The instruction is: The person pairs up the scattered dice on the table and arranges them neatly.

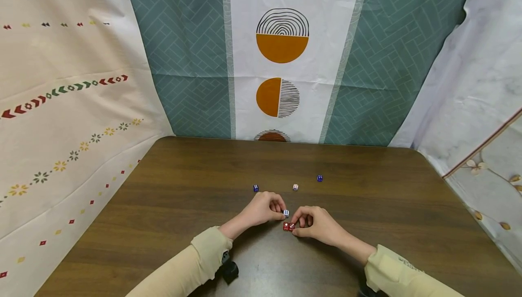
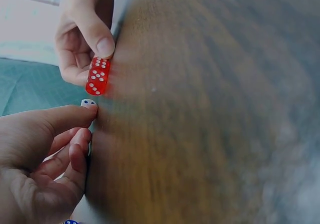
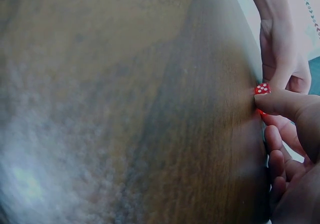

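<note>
Between the thumb and fingers of my left hand (image 1: 261, 208) is a white die (image 1: 286, 213) with dark blue pips. It sits just behind two red dice. These stand side by side on the table, a left red die (image 1: 286, 226) and a right red die (image 1: 292, 227). My right hand (image 1: 320, 226) pinches the right one from its outer side. In the left wrist view, the red dice (image 2: 98, 76) touch each other, and the white die (image 2: 88, 103) is close beside them. The right wrist view shows one red die (image 3: 262, 88) past my thumb; my fingers partly hide the other.
Farther back on the brown wooden table (image 1: 195, 165) lie a blue die (image 1: 255, 188) at left, a white die (image 1: 295, 187) in the middle and another blue die (image 1: 320, 178) at right. Patterned cloths (image 1: 187, 61) hang along the back and both sides.
</note>
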### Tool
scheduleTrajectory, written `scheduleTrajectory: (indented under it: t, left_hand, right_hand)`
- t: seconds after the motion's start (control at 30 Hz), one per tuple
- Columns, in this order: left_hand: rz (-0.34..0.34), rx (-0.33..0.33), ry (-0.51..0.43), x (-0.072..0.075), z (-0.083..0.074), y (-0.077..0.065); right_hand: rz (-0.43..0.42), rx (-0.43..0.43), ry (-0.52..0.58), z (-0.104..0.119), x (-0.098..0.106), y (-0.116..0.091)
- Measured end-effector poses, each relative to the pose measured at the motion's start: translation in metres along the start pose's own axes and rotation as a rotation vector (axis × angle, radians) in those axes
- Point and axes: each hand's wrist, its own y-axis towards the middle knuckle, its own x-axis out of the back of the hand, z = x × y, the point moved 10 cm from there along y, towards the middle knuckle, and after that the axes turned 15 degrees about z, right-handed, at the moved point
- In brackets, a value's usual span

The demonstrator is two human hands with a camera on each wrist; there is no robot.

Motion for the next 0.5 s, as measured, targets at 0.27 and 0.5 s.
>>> scheduleTrajectory:
  t: [0.27,0.5]
  left_hand:
    - [0.002,0.010,-0.016,-0.0007,0.0021,-0.0007]
    - [0.000,0.007,-0.007,-0.0009,0.0024,-0.0005]
  right_hand:
    - [0.000,0.003,0.003,0.0000,-0.0009,0.0007]
    - [0.002,0.002,0.004,-0.0002,-0.0012,0.0002]
